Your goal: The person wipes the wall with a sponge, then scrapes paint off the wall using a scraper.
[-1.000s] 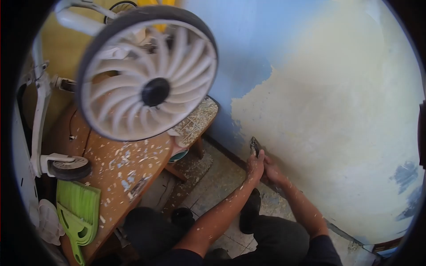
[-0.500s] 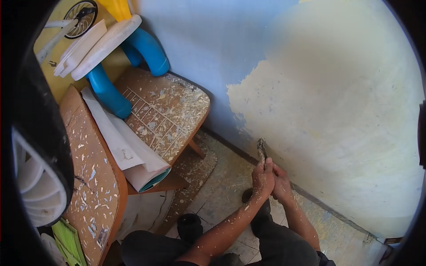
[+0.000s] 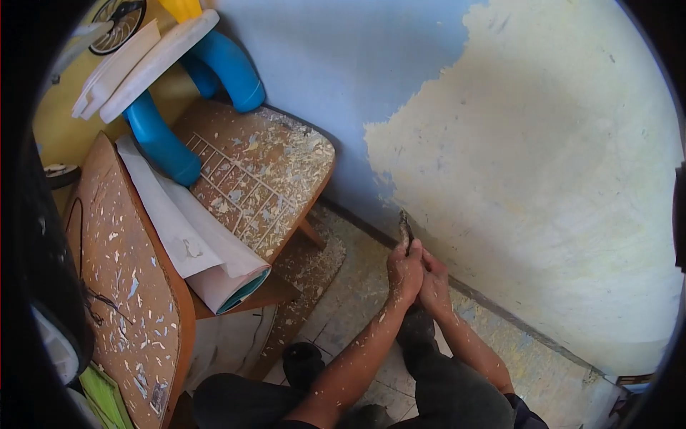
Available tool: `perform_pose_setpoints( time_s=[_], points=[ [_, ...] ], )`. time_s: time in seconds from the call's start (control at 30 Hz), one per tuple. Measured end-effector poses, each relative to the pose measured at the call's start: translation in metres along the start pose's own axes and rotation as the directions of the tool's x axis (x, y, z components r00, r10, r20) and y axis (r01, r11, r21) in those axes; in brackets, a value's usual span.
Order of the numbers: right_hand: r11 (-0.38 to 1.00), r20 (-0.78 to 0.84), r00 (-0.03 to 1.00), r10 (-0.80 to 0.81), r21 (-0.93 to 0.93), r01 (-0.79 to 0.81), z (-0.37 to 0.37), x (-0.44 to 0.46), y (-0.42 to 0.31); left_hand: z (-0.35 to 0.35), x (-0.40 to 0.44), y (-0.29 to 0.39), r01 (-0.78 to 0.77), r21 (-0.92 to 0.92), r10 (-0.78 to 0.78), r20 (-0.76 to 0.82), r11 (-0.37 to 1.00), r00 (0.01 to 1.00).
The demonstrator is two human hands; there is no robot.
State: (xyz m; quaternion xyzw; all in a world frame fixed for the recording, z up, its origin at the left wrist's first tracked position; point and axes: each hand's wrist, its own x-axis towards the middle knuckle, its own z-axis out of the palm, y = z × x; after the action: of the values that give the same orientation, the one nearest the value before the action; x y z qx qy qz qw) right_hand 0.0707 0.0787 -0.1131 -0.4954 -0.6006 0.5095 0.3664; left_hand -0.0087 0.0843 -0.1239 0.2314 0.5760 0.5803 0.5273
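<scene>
Low by the wall, my left hand [image 3: 405,273] and my right hand [image 3: 434,287] are closed together around the handle of a narrow, paint-crusted scraper [image 3: 405,232]. Its dark tip points away from me and reaches the lower part of the wall, close to the ragged border between the blue paint [image 3: 321,79] and the bare cream patch [image 3: 529,143]. Whether the tip touches the wall, I cannot tell. Pale flakes cling to both forearms. The fingers of my right hand are partly hidden behind my left.
On the left, a brown wooden chair [image 3: 296,161] is strewn with paint flakes. It carries a white stool with blue legs [image 3: 232,64] and a rolled sheet [image 3: 193,232]. Another flake-covered brown panel [image 3: 125,286] stands nearer me. Flakes also litter the tiled floor [image 3: 357,268].
My hands and the scraper have shifted slightly left and farther from me, toward the blue paint's edge. The camera view has also moved a little. Both hands keep their hold.
</scene>
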Motion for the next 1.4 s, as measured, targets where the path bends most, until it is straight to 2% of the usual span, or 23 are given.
perform_pose_setpoints(
  time_s=[0.03,0.07,0.1,0.13,0.2,0.37,0.43,0.5,0.53,0.6,0.63,0.7,0.73,0.8,0.87,0.93,0.97,1.03,1.13,1.2,1.27,1.33,1.4],
  points=[
    [0.999,-0.009,0.999,0.041,0.01,-0.041,-0.001,-0.002,-0.003,0.001,-0.005,0.003,0.0,-0.155,0.002,0.011,0.988,1.0],
    [0.997,-0.016,0.997,0.08,0.024,-0.079,-0.001,-0.007,-0.02,0.001,-0.012,0.016,0.065,-0.126,-0.062,0.027,0.99,0.998],
    [0.992,-0.042,0.991,0.123,0.017,-0.123,-0.002,-0.013,-0.031,0.004,-0.018,0.017,-0.011,-0.038,0.011,0.002,0.999,1.0],
    [0.989,-0.077,0.99,0.114,0.103,-0.106,-0.003,-0.014,-0.029,0.008,-0.024,0.015,-0.086,0.059,0.086,-0.009,0.995,0.996],
    [0.935,-0.046,0.968,0.248,0.274,-0.227,-0.009,-0.014,-0.034,0.015,-0.012,0.005,-0.053,0.109,0.057,-0.031,0.993,0.998],
    [0.993,-0.039,0.998,0.052,0.103,-0.048,-0.01,-0.017,-0.023,0.01,-0.013,0.002,-0.08,-0.064,0.077,-0.05,0.995,0.996],
    [1.0,-0.046,0.999,-0.006,0.025,0.007,-0.013,-0.014,-0.038,0.021,-0.019,0.006,-0.106,0.015,0.107,-0.07,0.994,0.992],
    [0.941,-0.063,0.967,0.246,0.253,-0.223,-0.016,-0.019,-0.051,0.025,-0.02,0.009,-0.109,0.179,0.126,-0.081,0.978,0.989],
    [0.942,-0.06,0.969,0.242,0.256,-0.219,-0.013,-0.014,-0.044,0.022,-0.014,0.015,-0.114,0.181,0.131,-0.083,0.977,0.988],
    [0.94,-0.04,0.98,0.195,0.295,-0.174,-0.002,-0.008,-0.026,0.012,-0.01,0.021,0.059,0.044,-0.058,-0.026,0.997,0.998],
    [0.936,-0.04,0.979,0.2,0.302,-0.179,-0.003,-0.013,-0.022,0.012,-0.013,0.018,-0.001,-0.018,0.0,-0.042,1.0,0.999],
    [0.998,-0.08,0.995,-0.064,-0.018,0.063,-0.01,-0.016,-0.029,0.013,-0.025,0.013,-0.04,0.017,0.04,-0.033,0.999,0.999],
    [0.997,-0.088,0.993,-0.079,-0.016,0.078,-0.011,-0.013,-0.034,0.015,-0.023,0.014,-0.084,0.05,0.085,-0.019,0.995,0.996],
    [0.955,-0.057,0.977,0.206,0.232,-0.187,-0.011,-0.015,-0.037,0.014,-0.013,0.013,-0.067,0.026,0.068,-0.034,0.997,0.997],
    [0.962,-0.05,0.985,0.168,0.226,-0.153,0.004,0.004,-0.023,0.007,-0.004,0.016,-0.043,0.014,0.043,-0.047,0.999,0.998],
    [0.968,-0.044,0.989,0.14,0.218,-0.127,0.009,0.003,-0.016,-0.002,0.002,0.018,-0.008,-0.189,0.001,-0.035,0.982,0.999],
    [0.992,-0.044,0.997,0.063,0.112,-0.058,0.004,-0.005,-0.022,-0.001,-0.006,0.014,-0.005,-0.189,-0.001,-0.034,0.982,0.999],
    [0.999,-0.051,0.998,-0.039,0.009,0.04,-0.002,-0.007,-0.027,0.003,-0.014,0.009,-0.087,-0.009,0.087,-0.03,0.996,0.996],
    [0.972,-0.079,0.987,0.14,0.201,-0.122,-0.003,-0.003,-0.019,0.01,-0.004,0.009,-0.087,0.017,0.088,-0.053,0.996,0.995],
    [0.998,-0.039,0.998,0.055,0.032,-0.054,0.005,0.009,-0.006,-0.001,-0.003,0.016,-0.015,0.071,0.019,-0.046,0.997,0.999],
    [0.999,-0.038,0.998,0.046,0.016,-0.046,0.002,0.003,-0.014,0.0,-0.002,0.022,0.093,-0.187,-0.1,-0.024,0.978,0.995],
    [1.0,-0.032,0.999,0.018,0.012,-0.018,-0.002,-0.004,-0.029,0.01,-0.016,0.011,-0.023,-0.1,0.018,-0.051,0.995,0.999],
    [0.961,-0.056,0.99,0.132,0.251,-0.114,-0.011,-0.015,-0.039,0.014,-0.016,0.017,-0.133,0.004,0.133,-0.068,0.991,0.989]
  ],
)
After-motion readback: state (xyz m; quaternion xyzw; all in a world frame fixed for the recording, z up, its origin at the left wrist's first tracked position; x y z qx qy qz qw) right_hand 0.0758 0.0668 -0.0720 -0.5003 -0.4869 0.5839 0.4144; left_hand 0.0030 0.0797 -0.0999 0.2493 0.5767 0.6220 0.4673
